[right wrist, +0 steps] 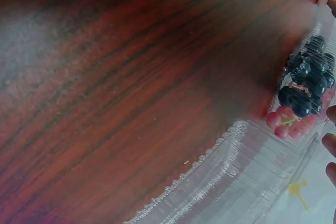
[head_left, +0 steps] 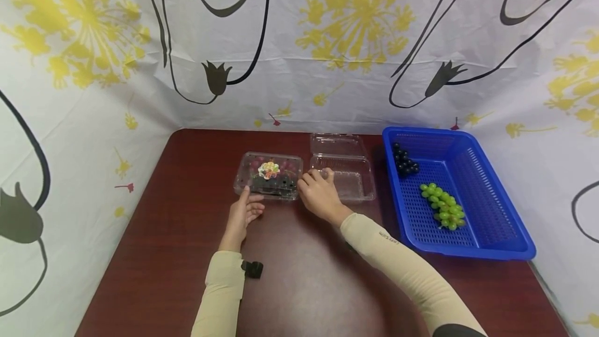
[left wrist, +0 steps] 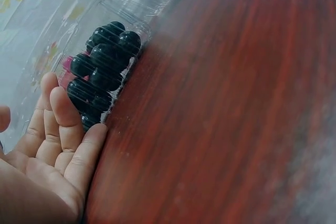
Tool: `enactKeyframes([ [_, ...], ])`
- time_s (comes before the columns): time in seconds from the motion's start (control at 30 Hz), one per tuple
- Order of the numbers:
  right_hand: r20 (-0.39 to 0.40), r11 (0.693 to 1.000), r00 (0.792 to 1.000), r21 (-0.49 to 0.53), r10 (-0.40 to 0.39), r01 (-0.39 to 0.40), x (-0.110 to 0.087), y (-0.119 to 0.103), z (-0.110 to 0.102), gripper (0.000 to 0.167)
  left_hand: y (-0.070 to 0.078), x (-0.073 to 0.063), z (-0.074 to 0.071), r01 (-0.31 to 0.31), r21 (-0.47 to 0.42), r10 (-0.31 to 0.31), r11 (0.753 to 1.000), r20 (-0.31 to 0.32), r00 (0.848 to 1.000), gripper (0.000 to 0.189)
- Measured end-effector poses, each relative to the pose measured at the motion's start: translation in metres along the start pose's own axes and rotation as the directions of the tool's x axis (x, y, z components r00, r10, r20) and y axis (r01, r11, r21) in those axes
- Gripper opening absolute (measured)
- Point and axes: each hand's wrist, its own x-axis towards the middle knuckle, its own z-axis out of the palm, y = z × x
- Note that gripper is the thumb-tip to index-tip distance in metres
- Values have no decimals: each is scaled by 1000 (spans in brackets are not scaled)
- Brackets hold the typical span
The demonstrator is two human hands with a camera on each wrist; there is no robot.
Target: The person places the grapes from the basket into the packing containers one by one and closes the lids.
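Observation:
A clear plastic clamshell box [head_left: 243, 176] with its lid down holds black grapes [left wrist: 100, 59] in front and red grapes [right wrist: 294, 121] behind, under a round fruit sticker [head_left: 269, 170]. My left hand [head_left: 241, 217] is at its front left corner, palm turned inward, fingers loosely bent, fingertips right at the wall. At the box's right edge, my right hand [head_left: 320, 194] has curled fingers over the lid rim; the left wrist view shows two of its fingertips pinching the plastic corner. Most of that hand lies outside the right wrist view.
A second clear clamshell box [head_left: 346, 178], lid thrown back, stands just right of the first. Farther right, a blue plastic basket [head_left: 398, 191] holds black grapes [head_left: 404, 160] and green grapes [head_left: 442, 204]. A patterned cloth [head_left: 281, 66] hangs behind the dark red table [head_left: 187, 254].

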Motion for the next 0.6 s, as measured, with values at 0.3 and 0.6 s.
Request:
enactKeyframes([
  [0.3, -14, 998, 1000, -55, -25, 24, -5, -1, 5, 6, 1, 1, -1, -9, -2, 9, 1000, 27, 1000, 71],
  [0.6, -6, 991, 997, -109, -80, 79, -9, -2, 5, 7, 0, 1, 1, -15, -17, 15, 1000, -3, 1000, 68],
])
